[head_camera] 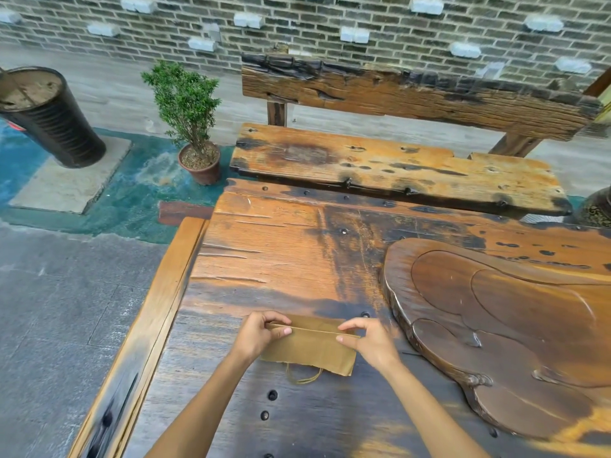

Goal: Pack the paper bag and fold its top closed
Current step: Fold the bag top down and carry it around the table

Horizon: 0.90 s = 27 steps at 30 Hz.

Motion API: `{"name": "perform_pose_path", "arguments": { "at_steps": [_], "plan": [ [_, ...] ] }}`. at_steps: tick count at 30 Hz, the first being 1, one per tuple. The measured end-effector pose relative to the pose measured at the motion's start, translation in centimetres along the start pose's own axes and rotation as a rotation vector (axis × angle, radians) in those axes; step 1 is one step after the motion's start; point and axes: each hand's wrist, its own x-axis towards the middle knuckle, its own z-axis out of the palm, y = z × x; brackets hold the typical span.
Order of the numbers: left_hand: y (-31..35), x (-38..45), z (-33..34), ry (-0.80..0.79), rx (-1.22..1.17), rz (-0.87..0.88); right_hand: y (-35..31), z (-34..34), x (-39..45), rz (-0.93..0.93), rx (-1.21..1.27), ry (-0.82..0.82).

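While flat on table, paper bag pinched by left grip and right grip; contents seemingly none.

A weathered wooden table carries a flat brown paper bag near its front edge, and a carved dark wooden tray lies to the right.

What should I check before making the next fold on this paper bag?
1. Left hand pinching the fold's left end: ok.
2. Right hand pinching its right end: ok.
3. Paper bag lying flat on the wooden table: ok.
4. Crease straight between the hands: ok.
5. Twine handle sticking out at the near edge, clear of the fold: ok.
6. Contents packed inside: cannot tell.
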Motion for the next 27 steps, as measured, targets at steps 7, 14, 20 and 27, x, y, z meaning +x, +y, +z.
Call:
{"name": "perform_pose_path", "arguments": {
  "at_steps": [7,14,20,27],
  "plan": [
    [-0.2,0.1,0.8,0.025,0.048,-0.032,-1.6,2.7,0.4,-0.052,-0.132,0.018],
    [-0.4,0.2,1.0,0.031,0.038,-0.025,-1.3,2.6,0.2,-0.059,-0.158,0.101],
    [-0.4,0.4,0.3,0.001,-0.004,-0.047,-1.0,2.0,0.7,-0.015,-0.045,0.039],
    [-1.1,-0.1,-1.2,0.003,-0.041,-0.033,0.9,-0.6,0.7,-0.003,0.045,0.034]
  ]
}}
